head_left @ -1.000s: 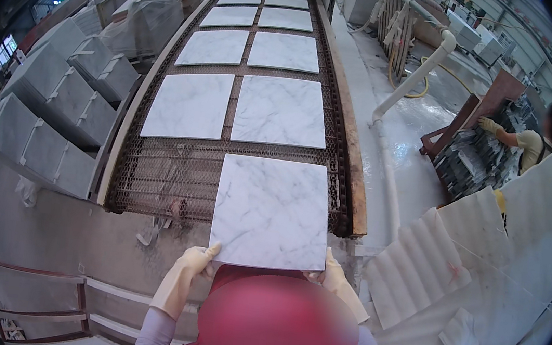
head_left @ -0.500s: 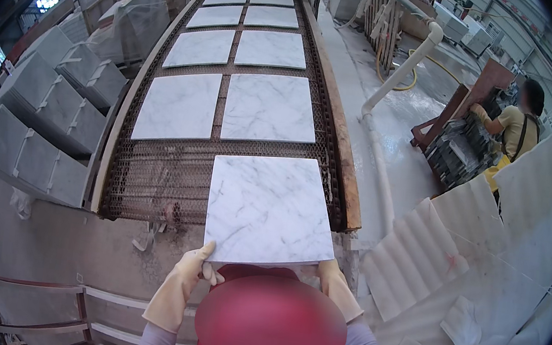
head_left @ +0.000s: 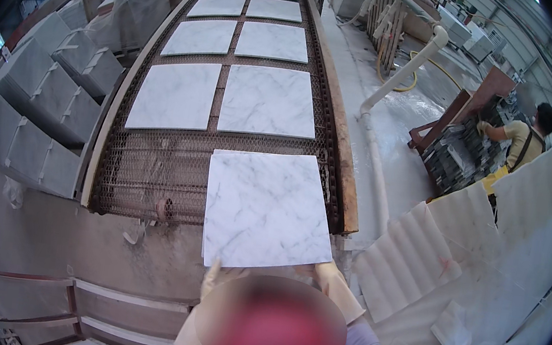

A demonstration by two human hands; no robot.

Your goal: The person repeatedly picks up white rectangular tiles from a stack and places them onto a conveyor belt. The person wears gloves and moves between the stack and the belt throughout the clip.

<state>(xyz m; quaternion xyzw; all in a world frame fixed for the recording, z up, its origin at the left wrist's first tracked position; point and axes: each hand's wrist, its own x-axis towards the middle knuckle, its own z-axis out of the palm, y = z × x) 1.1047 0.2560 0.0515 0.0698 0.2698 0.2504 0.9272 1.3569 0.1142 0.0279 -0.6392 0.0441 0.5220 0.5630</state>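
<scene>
A square white marble tile (head_left: 268,209) with grey veins lies over the near end of a mesh conveyor belt (head_left: 130,182). A thin second edge shows along its far and left sides, as if another tile lies underneath. My left hand (head_left: 209,285), in a pale rubber glove, is at the near left corner; most of its fingers are hidden. My right hand (head_left: 335,283), gloved alike, grips the near right corner, its fingertips under the edge. More marble tiles (head_left: 269,101) lie in two rows along the belt. A blurred red patch covers part of my left hand.
Grey stone slabs (head_left: 25,142) lean in a rack at left. A white pipe (head_left: 402,71) runs along the right side of the belt. Foam sheets (head_left: 410,261) lie at right, where a person (head_left: 524,141) handles stacked dark pieces (head_left: 461,154). A metal frame (head_left: 129,299) stands at lower left.
My left hand has moved lower at the tile's near left corner, and its thumb no longer shows on top. The tile's near edge is slightly closer to me. The person at right has straightened up.
</scene>
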